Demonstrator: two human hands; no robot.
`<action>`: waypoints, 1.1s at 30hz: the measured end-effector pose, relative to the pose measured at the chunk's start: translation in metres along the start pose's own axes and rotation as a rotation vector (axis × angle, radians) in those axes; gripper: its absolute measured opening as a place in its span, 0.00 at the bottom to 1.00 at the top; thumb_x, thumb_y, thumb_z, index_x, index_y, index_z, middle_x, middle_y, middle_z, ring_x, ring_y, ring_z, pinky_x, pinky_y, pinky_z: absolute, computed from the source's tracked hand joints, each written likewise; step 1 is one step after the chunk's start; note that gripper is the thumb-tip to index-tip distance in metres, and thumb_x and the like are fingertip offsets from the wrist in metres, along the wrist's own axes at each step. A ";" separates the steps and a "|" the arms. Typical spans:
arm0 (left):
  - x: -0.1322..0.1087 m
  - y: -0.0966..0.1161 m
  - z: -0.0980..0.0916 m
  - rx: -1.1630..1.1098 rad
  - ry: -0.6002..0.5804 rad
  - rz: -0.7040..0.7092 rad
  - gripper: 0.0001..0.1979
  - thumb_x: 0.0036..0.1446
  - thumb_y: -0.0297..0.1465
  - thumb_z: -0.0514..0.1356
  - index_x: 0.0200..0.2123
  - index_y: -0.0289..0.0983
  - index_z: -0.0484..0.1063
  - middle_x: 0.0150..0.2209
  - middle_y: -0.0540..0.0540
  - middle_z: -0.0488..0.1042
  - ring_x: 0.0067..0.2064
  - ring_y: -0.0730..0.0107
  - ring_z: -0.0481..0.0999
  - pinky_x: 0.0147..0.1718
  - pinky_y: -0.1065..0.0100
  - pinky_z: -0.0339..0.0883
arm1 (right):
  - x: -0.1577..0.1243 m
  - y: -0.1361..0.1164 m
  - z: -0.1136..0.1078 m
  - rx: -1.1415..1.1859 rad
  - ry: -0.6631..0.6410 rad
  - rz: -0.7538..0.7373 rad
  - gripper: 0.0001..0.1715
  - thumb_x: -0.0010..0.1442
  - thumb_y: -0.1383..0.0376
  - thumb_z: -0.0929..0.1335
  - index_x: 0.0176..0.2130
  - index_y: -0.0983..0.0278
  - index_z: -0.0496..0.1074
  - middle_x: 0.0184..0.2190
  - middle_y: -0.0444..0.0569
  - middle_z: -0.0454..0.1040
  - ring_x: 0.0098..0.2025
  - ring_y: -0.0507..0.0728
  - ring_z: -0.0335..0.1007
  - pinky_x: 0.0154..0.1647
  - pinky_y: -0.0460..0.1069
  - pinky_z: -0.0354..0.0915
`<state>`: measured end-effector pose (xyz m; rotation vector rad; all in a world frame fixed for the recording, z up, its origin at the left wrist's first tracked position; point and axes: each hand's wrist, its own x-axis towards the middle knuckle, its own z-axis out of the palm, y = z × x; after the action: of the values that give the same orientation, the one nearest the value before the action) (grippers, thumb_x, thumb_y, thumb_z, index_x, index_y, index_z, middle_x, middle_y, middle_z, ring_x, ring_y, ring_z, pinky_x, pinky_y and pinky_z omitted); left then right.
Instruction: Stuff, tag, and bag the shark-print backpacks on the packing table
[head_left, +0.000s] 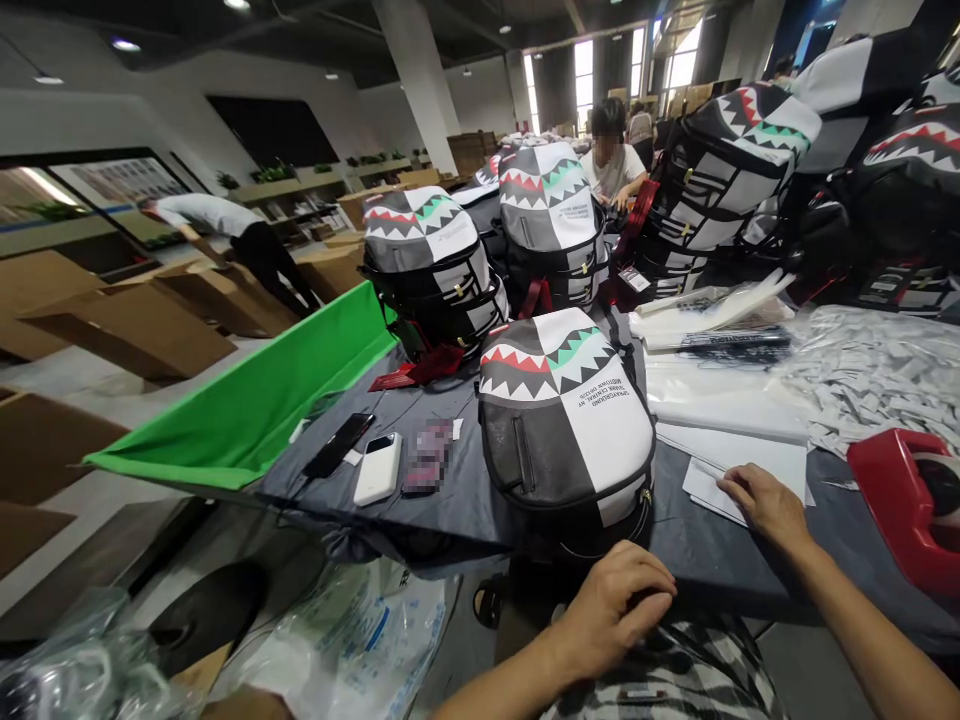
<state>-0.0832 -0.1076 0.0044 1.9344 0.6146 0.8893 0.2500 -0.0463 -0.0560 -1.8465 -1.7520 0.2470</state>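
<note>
A backpack [566, 430] with black, grey and white panels and a red-and-green shark-teeth pattern lies on the table right in front of me. My left hand [619, 605] is just below its near edge, fingers curled in, and nothing shows in it. To the right, my right hand [769, 508] has its thumb and fingertips pinched at the edge of a small white paper sheet [705, 487]. Larger white sheets [757, 455] lie beneath and beyond that one. The underside of the left palm is hidden.
More shark-pattern backpacks [551, 215] stand behind. A red tape dispenser [900, 490] and a heap of white tags [885, 375] are at right. At left lie a phone [339, 446], a white power bank [378, 470] and green cloth [255, 400]. A person [225, 230] bends over cardboard boxes.
</note>
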 end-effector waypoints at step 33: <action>-0.056 -0.028 -0.027 0.601 0.717 -0.198 0.14 0.73 0.32 0.50 0.37 0.38 0.73 0.31 0.48 0.76 0.35 0.68 0.74 0.38 0.64 0.66 | -0.038 -0.174 0.022 0.127 0.077 -0.919 0.12 0.73 0.65 0.63 0.35 0.61 0.68 0.21 0.39 0.69 0.21 0.51 0.60 0.27 0.49 0.57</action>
<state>-0.1406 -0.1202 -0.0300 1.9739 1.6157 1.3856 0.0862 -0.0811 0.0069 -0.8053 -2.2536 -0.0780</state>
